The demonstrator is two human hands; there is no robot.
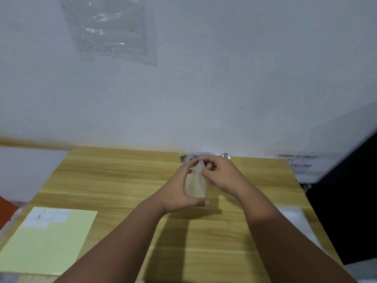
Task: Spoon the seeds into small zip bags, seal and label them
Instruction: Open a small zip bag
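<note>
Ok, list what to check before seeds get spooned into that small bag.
1. Left hand holds the small zip bag: ok.
2. Right hand pinches its top edge: ok.
3. Bag mouth open: cannot tell.
4. Spoon in hand: not ok; what looks like it lies by the wall.
5. Label sheet on the table: ok.

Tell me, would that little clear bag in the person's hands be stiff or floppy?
Probably floppy: the small bag is thin see-through film, gripped by the left hand and right hand. Likely very light: it looks flat.
</note>
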